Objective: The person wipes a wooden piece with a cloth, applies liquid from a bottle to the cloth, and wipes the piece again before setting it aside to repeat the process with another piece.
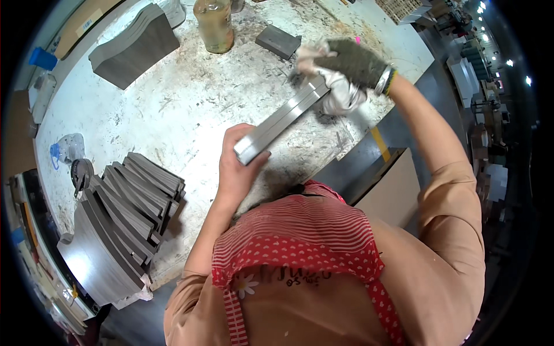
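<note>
Slanting up-right: gripped metal bar (281, 120)

left hand (238, 164) gripping metal bar (283, 119), gloved right hand (353, 62) wiping

Workbench (173, 109): white top, scratched and stained, far right corner worn. Floor (438, 104): dark grey, yellow line (379, 144) beside bench's right edge. Ceiling lamps (483, 36): receding row, upper right.

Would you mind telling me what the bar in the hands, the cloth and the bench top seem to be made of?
Bar: probably metal, grey with a dull sheen and crisp straight edges. Cloth, pressed on the bar by the gloved right hand: soft white fabric, crumpled and grey-stained. Bench top: a hard white surface, scuffed and smeared; the material is unclear. The bare left hand grips the bar's near end.
</note>
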A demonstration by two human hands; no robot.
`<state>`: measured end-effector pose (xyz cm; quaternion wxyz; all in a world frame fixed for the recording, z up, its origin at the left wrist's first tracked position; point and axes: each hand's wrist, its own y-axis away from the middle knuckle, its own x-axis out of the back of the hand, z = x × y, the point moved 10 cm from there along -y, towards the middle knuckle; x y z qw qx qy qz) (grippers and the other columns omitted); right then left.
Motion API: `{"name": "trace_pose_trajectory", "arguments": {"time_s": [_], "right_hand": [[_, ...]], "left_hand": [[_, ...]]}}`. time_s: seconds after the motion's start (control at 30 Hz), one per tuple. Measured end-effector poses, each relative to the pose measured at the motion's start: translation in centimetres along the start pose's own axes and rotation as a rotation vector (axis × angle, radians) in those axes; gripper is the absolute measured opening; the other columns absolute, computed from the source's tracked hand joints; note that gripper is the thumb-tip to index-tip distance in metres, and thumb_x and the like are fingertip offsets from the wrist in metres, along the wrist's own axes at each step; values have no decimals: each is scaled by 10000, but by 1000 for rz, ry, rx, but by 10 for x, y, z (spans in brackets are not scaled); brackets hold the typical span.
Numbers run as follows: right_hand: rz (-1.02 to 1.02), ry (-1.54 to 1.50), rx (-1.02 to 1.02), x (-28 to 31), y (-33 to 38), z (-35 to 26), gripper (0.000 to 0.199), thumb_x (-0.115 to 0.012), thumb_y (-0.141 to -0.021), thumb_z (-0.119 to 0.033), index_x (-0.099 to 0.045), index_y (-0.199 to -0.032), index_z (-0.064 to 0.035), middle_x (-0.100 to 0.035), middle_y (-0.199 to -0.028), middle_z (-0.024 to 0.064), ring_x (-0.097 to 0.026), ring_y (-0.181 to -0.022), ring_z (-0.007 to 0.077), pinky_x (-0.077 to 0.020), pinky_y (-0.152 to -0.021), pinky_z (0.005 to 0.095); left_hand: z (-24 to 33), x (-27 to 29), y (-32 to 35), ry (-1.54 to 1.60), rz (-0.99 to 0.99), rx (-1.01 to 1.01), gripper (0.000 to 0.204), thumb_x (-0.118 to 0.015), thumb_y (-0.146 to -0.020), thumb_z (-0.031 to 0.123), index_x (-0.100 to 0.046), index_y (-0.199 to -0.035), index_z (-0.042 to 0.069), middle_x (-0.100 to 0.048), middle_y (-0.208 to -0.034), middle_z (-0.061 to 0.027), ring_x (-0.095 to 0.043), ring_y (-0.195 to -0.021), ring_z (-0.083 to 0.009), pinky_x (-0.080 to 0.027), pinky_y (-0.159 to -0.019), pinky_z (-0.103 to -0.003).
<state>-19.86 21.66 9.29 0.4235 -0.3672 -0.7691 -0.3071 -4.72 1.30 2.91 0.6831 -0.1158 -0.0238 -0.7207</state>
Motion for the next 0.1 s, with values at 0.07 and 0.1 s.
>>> {"name": "trace_pose_trajectory", "arguments": {"time_s": [0.07,0.1], "right_hand": [[138,609,545,-16,23,-37,381,-604,-818,-351,-588,-1101,-96,-610,-1008,130,-592,-860,246,-478,-749,313],[9,415,403,-27,15,-15,363,-586,-839,-328,-567,-1144,-131,-584,-1079,123,-586,-927,252,-468,-788,310]], "left_hand": [[-19,13,2,303,95,283,479,-672,-732,48,-408,-1132,39,-493,-1100,-104,-497,-1038,-245,-392,-915,-317],[-20,18,4,286,112,289,479,-672,-732,48,-408,-1132,39,-493,-1100,-104,-497,-1038,-245,-392,-915,-317]]}}
